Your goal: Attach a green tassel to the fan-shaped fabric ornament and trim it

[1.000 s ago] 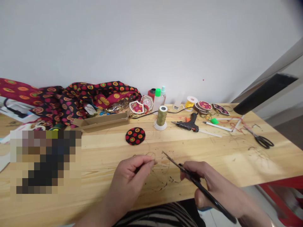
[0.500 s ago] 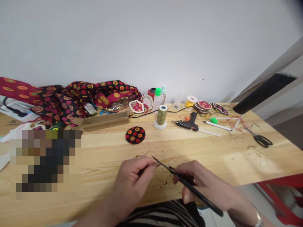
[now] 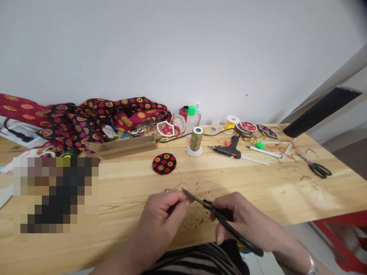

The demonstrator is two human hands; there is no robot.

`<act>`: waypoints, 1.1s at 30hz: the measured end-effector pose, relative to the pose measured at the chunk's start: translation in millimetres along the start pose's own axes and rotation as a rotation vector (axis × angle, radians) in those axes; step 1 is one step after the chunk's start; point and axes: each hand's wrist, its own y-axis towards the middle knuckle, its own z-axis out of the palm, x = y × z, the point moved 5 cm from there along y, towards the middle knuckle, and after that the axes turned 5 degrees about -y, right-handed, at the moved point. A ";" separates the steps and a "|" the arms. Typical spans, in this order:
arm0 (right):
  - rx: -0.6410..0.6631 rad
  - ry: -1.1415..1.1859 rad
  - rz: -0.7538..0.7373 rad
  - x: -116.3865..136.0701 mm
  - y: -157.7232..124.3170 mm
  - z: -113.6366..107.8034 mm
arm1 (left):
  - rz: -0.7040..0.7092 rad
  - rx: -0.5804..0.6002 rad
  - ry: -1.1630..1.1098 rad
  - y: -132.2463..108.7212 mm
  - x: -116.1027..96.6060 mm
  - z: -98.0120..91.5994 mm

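My left hand [image 3: 163, 215] is pinched closed over the near edge of the wooden table [image 3: 258, 191], holding something thin that looks like thread. My right hand [image 3: 243, 221] grips a pair of black scissors [image 3: 212, 208]; their thin blades point left and their tips touch my left fingertips. Loose thread loops and dark snippets lie on the wood under the blades. A round black fabric disc with red and yellow dots [image 3: 164, 164] lies a little beyond my left hand.
An olive thread spool [image 3: 196, 141], a black glue gun [image 3: 229, 149], small bottles [image 3: 191, 116], a yellow spool [image 3: 231, 123], patterned discs [image 3: 248, 128] and a second pair of scissors [image 3: 317, 168] lie further back. Patterned cloth [image 3: 94, 118] and a cardboard box [image 3: 123, 147] are at the left.
My right hand has brought the scissors leftward and closer, so the blade tips now meet my left fingertips. My left hand has stayed in place, still pinched.
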 end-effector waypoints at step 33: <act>-0.345 -1.028 0.111 -57.5 -26.8 -90.0 | -0.330 -0.276 -0.543 -6.7 31.9 -26.9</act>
